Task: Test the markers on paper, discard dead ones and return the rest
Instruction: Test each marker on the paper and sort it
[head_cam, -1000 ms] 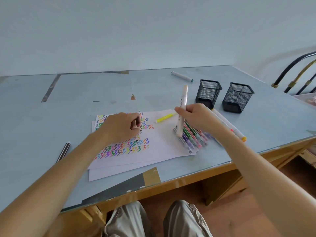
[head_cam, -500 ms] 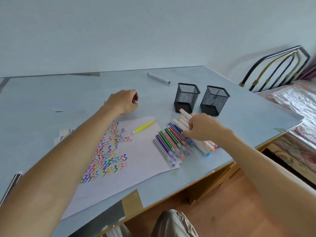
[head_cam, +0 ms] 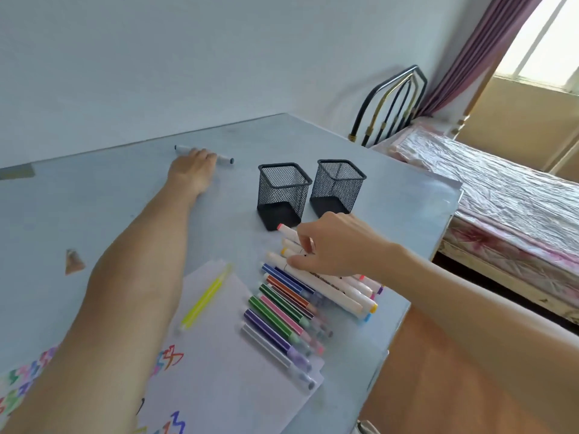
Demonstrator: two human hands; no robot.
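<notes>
- The bench [head_cam: 94, 195] fills the left and centre of the frame, a smooth pale surface; in my judgement round marker barrels would roll or slide on it easily.
- The paper [head_cam: 219, 380] lies at lower centre, with coloured zigzag test strokes at its lower left. It looks thin and floppy, likely to shift under a pen unless pinned flat.
- 2 black mesh cups [head_cam: 283, 195] stand side by side at centre, just above the markers; both look empty, light and easy to tip, so a returned marker is best dropped in upright.
- The right hand [head_cam: 338, 245], centre right, rests on the fat white markers [head_cam: 332, 286]. Its grip is narrow, with thumb and fingers pinching 1 barrel near its upper end.
- The thin coloured markers [head_cam: 282, 314] lie in a row just left of the white ones, partly on the paper. All look light, stiff and slick, so take them mid-barrel, not by the cap, which may pull off.
- The left hand [head_cam: 194, 170], upper centre, lies over a lone grey-capped marker [head_cam: 225, 159] far from the rest. Whether the fingers curl round it I cannot tell.
- A yellow highlighter [head_cam: 205, 300] lies alone on the paper.
</notes>
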